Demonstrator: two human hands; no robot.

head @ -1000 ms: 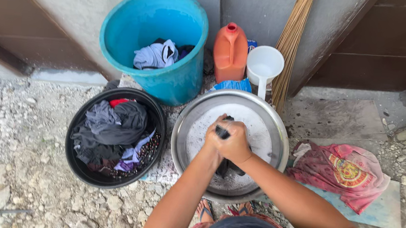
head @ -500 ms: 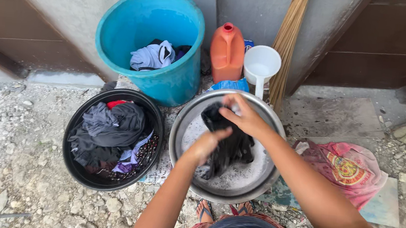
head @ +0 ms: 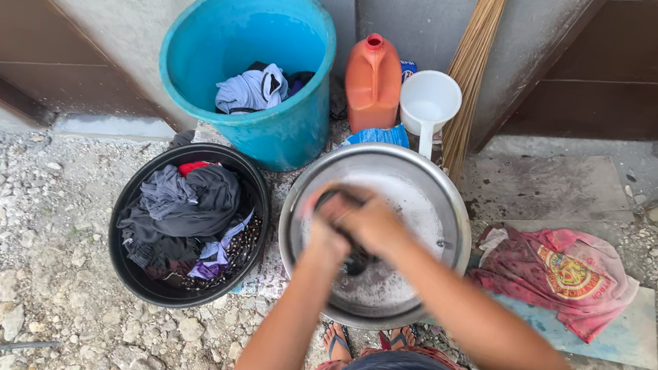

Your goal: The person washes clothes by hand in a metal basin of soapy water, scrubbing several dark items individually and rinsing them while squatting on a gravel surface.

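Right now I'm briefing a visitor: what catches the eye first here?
Both hands, left hand and right hand, clutch a dark cloth over the sudsy metal basin at centre. Behind it stands a bright blue bucket holding clothes; left of the basin, a black tub full of dark laundry.

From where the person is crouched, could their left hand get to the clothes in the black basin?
Probably yes. The black basin stands right beside the metal basin, on the left hand's own side, open-topped, with the clothes heaped near its rim. Nothing lies between them, but that hand would have to let go of the dark cloth.
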